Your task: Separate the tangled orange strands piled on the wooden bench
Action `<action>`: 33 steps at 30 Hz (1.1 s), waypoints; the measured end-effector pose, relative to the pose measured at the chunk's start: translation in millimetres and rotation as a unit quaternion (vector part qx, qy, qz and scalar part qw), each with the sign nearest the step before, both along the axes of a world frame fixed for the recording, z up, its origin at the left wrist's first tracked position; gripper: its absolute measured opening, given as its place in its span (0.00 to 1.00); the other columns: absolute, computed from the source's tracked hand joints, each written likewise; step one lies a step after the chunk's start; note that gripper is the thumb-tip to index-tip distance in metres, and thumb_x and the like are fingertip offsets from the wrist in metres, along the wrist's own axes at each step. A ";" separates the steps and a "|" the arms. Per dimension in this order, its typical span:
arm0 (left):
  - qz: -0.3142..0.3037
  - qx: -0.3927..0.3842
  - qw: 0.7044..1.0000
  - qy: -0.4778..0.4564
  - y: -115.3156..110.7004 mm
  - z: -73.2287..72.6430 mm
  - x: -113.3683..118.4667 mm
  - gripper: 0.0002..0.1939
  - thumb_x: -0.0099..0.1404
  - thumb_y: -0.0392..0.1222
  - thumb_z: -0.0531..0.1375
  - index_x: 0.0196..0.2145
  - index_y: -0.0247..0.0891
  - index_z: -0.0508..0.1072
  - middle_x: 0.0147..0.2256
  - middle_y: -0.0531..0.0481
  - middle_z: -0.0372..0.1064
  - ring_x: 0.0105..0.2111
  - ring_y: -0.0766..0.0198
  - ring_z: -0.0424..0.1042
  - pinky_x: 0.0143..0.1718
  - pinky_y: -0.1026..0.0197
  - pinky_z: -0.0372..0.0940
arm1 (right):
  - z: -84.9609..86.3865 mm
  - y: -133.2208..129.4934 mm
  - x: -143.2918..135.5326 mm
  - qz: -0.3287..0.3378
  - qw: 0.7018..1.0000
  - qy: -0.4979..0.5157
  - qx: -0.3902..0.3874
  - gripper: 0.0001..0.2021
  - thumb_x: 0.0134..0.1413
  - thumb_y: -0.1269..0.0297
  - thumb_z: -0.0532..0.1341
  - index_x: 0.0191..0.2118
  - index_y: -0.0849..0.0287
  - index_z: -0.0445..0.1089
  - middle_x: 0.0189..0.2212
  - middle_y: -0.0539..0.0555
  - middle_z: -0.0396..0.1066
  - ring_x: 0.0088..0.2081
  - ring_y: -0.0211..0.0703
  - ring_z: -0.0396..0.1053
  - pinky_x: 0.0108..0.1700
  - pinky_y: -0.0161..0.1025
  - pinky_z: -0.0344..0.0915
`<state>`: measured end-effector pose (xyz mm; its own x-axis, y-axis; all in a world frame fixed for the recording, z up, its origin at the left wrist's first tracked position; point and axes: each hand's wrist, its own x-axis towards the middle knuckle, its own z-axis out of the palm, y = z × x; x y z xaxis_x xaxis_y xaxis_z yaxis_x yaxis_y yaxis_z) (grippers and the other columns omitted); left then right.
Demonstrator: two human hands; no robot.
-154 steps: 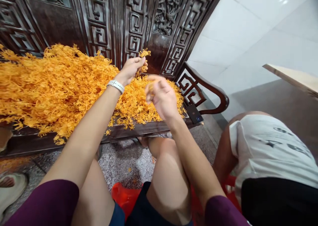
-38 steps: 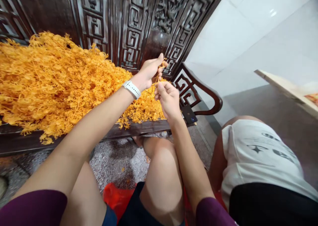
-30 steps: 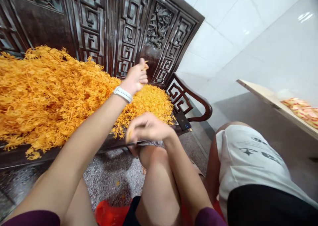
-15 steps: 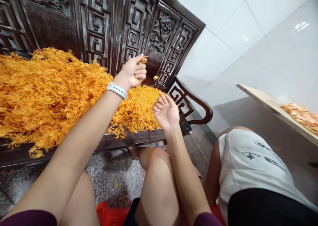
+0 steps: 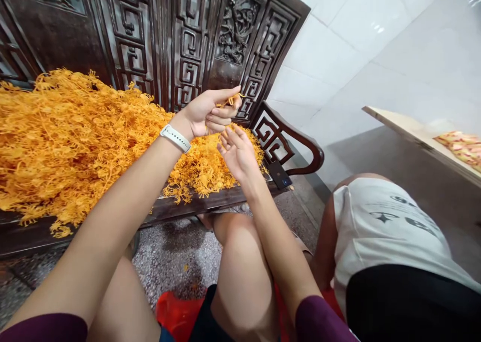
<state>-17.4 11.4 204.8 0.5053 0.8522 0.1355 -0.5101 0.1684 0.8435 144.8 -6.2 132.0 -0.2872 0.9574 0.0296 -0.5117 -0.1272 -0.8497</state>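
Left fingers [image 5: 221, 113]: curled tight, pinching a thin orange sprig [image 5: 232, 101].
Right fingers [image 5: 235, 138]: loosely curled, empty, just below.
Pile [image 5: 86, 146]: wiry, frilly orange, beneath and leftward.
Bench [image 5: 224, 75]: glossy carved wood, behind.

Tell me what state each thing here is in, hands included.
Left hand: closed on a small orange piece
Right hand: open, loosely curled
White wristband: worn, fastened
Orange frilly strands: heaped on the carved bench
Black phone: lying flat beside the armrest
Red-and-yellow bundle: lying on a wooden tabletop
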 end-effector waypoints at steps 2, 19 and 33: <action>0.031 0.022 0.999 0.030 1.9 -0.8 -2.9 0.25 0.82 0.51 0.55 0.28 0.36 0.72 0.15 0.62 0.45 0.09 0.77 0.43 0.12 0.73 0.38 | 0.4 4.1 3.3 -0.052 0.999 0.012 0.013 0.27 0.48 0.65 0.79 0.47 0.49 0.64 0.37 0.44 0.78 0.38 0.36 0.75 0.44 0.36 0.73; 0.098 0.352 0.813 0.454 7.8 -8.1 -17.2 0.11 0.53 0.43 0.75 0.34 0.38 0.83 0.31 0.51 0.75 0.37 0.56 0.76 0.41 0.57 0.64 | 21.9 1.9 29.0 -0.150 0.968 -0.022 0.199 0.16 0.58 0.59 0.72 0.47 0.48 0.69 0.46 0.49 0.82 0.49 0.42 0.82 0.60 0.46 0.77; 0.288 0.378 0.752 0.457 28.2 -28.4 -0.2 0.11 0.55 0.43 0.74 0.31 0.42 0.76 0.35 0.46 0.76 0.41 0.52 0.76 0.41 0.50 0.65 | 35.3 -15.2 36.6 -0.145 0.925 -0.111 0.333 0.24 0.56 0.48 0.70 0.58 0.39 0.72 0.67 0.50 0.71 0.71 0.60 0.68 0.69 0.59 0.70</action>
